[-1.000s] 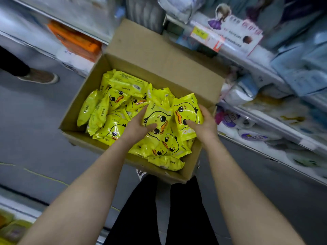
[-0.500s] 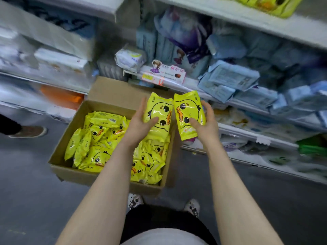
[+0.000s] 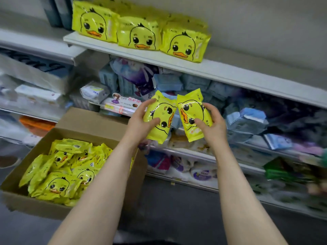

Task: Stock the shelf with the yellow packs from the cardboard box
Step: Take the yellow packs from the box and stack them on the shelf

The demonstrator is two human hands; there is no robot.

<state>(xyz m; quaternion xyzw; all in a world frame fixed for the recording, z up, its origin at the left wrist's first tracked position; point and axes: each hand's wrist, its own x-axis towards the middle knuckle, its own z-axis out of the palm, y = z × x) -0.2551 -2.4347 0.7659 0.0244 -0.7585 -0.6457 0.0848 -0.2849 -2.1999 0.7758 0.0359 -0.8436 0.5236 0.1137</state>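
My left hand [image 3: 141, 121] grips one yellow duck-face pack [image 3: 160, 119] and my right hand [image 3: 210, 122] grips a second yellow pack [image 3: 190, 115]. Both packs are held side by side in mid-air, in front of the middle shelves. The open cardboard box [image 3: 74, 121] sits at lower left with several more yellow packs [image 3: 65, 170] lying in it. On the top white shelf [image 3: 230, 73] three rows of the same yellow packs [image 3: 141, 32] stand upright, with bare shelf to their right.
Below the top shelf, shelves are crowded with blue, white and purple packages [image 3: 168, 82]. A neighbouring shelf unit [image 3: 44, 48] at left holds white packs and an orange item [image 3: 35, 123]. Someone's shoe [image 3: 8, 160] shows at the far left on the grey floor.
Both hands lifted a pack each out of the box and raised them toward the shelves. The view tilted up, bringing the top shelf with its yellow packs into sight.
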